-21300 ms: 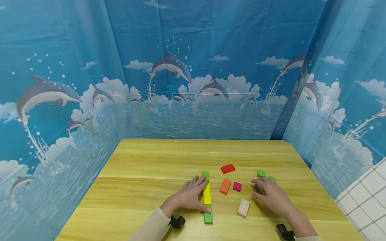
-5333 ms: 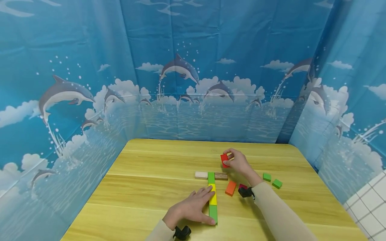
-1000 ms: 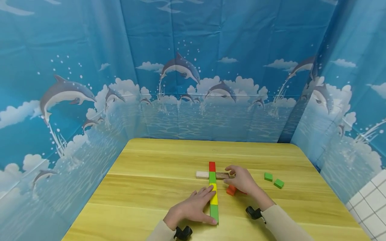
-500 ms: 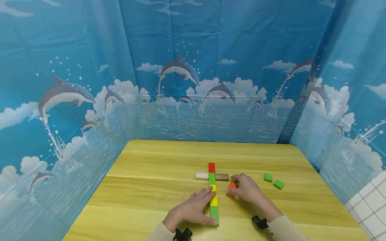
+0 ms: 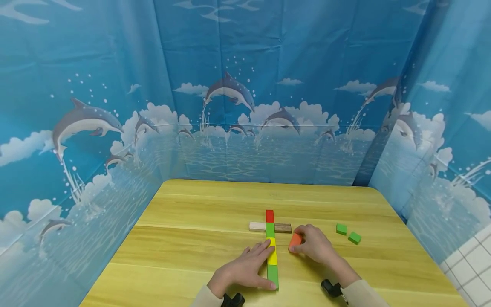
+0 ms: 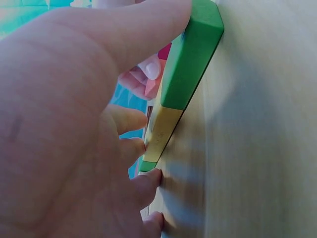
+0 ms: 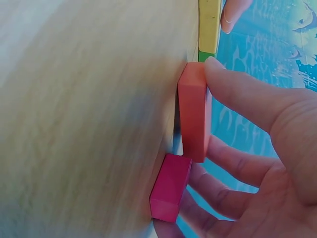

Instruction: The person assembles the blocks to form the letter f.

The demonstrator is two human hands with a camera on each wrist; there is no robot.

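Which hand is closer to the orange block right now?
Right. The right hand pinches the orange block between thumb and fingers, with a pink block just under the palm. The left hand rests against the green and yellow row, on its far side from the orange block.

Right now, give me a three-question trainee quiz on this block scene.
1. True or false: the right hand pinches the orange block.
2. Which block ends the row at its far end? A red block B yellow block C magenta block
3. How many small green blocks lie apart at the right?

Key: 1 true. 2 A. 3 two.
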